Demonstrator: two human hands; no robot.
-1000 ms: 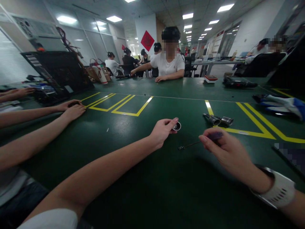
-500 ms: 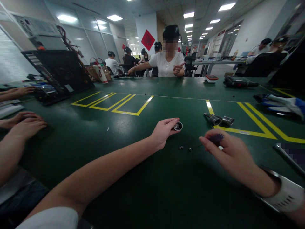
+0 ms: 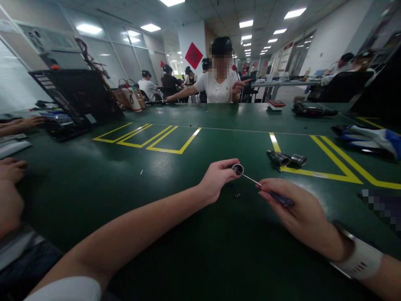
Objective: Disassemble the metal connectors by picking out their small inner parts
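steadily, tool tip meets ring

the left hand [image 3: 216, 180] pinches a small round metal ring [image 3: 237, 169] between thumb and fingertips, closed on its rim and holding it just above the dark green surface [image 3: 175, 217]. the right hand [image 3: 294, 211] is closed around the dark handle of a thin metal-shafted screwdriver [image 3: 269, 191], its shaft slanting up and left so that the tip sits at the ring's opening; whether the tip actually touches inside cannot be told.

to do this step well, the ring likely needs to stay still and tilted toward the tool, with the shaft kept in line with the opening so the tip does not skid off the rim. light pressure seems wiser than force, as the ring is small and held only by its edge.

two tiny dark washers [image 3: 237, 195] lie on the surface just below the shaft, between the two hands. a pair of short silver metal cylinders [image 3: 286, 159] rests farther off by a yellow floor-tape line [image 3: 316, 173]. another person's hands [image 3: 11, 184] rest at the far left edge.
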